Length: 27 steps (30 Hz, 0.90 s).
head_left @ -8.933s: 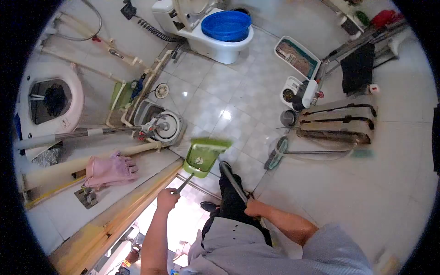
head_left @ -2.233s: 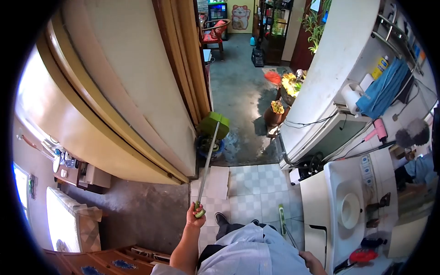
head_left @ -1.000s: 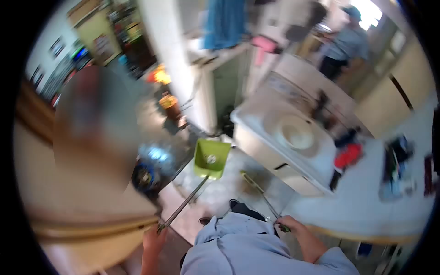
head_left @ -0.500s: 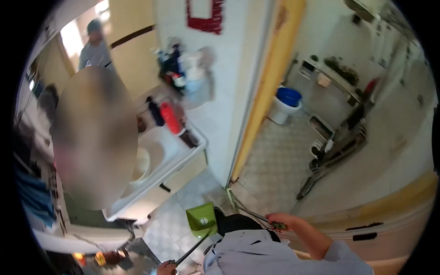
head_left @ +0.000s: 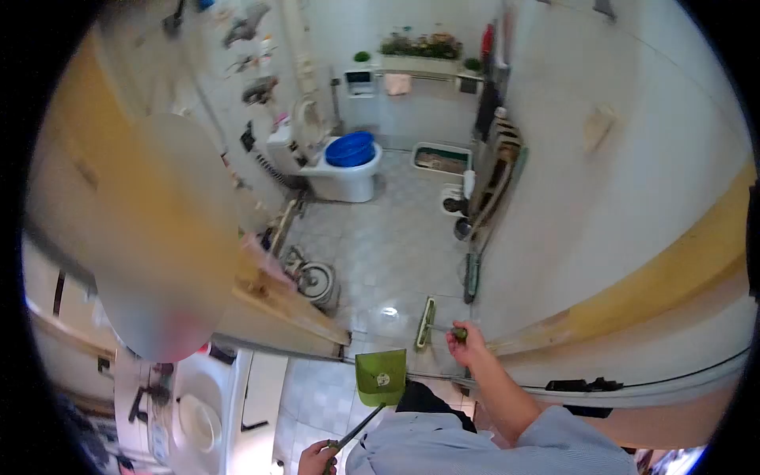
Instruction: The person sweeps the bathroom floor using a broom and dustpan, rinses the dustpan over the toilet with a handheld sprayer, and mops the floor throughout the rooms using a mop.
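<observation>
Green dustpan (head_left: 381,365): ahead of your left grip (head_left: 318,457) and to its right, nearer to you than your right grip (head_left: 465,344); its wide edge faces away from you and a pale mark (head_left: 384,380) shows inside. Whether its base touches the tiles (head_left: 376,253), you cannot tell.
Dustpan handle (head_left: 360,427): a dark rod slanting from the pan back to your left grip.
Left grip: your fingers are closed around that handle, low in the view.
Right grip: your fingers are wrapped around the green end of the sweeper handle (head_left: 440,327), with your forearm reaching forward.
Sweeper head (head_left: 426,323): long, narrow and green with a paler middle, just to the left of your right grip and slightly ahead of it.
Dark trousers (head_left: 423,408): between your two grips, just beside the dustpan.
Teal brush (head_left: 472,277): ahead of your right grip, near the wall (head_left: 625,158).
Litter tray (head_left: 443,161): well ahead of your right grip.
Toilet (head_left: 340,188): well ahead of both grips, with a blue basin (head_left: 351,150) resting on it.
Round-topped unit (head_left: 318,283): ahead of your left grip, well apart from it.
Sink (head_left: 226,396): to the left of your left grip, with a pale bowl (head_left: 199,423) in it.
</observation>
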Each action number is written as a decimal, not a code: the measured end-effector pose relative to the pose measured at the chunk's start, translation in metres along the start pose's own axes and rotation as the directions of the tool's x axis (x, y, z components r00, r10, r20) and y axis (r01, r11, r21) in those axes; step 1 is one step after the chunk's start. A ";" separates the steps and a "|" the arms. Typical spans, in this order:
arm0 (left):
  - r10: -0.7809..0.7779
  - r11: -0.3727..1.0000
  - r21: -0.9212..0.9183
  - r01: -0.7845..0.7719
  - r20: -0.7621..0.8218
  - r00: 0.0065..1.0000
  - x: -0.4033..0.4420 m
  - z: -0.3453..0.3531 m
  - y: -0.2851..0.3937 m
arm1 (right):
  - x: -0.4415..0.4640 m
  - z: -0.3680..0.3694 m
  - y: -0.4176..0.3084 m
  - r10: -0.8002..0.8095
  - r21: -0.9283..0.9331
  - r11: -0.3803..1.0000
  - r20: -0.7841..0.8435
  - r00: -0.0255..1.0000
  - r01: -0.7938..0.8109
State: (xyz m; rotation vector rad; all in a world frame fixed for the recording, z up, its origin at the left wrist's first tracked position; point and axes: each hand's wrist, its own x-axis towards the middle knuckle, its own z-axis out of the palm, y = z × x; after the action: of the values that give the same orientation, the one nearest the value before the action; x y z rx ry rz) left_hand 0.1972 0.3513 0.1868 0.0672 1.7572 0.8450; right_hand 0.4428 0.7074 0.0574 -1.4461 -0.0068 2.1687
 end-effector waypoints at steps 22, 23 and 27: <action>0.059 0.938 -0.326 0.119 0.487 0.871 0.207 0.052 0.210 | 0.056 0.014 -0.138 -0.850 -0.784 0.463 -0.259 0.459 0.414; 0.077 0.947 -0.312 0.081 0.462 0.883 0.209 0.054 0.223 | 0.042 0.036 -0.160 -0.865 -0.850 0.387 -0.201 0.459 0.358; 0.072 0.967 -0.248 0.056 0.477 0.876 0.225 0.067 0.252 | 0.039 0.059 -0.230 -0.992 -0.993 0.044 -0.030 0.123 0.113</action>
State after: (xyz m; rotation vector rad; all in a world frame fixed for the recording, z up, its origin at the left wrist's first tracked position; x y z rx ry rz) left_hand 0.0810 0.6720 0.1390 0.1053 1.1691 0.9593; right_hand 0.4781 0.9385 0.1156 -2.1211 -1.4409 0.2281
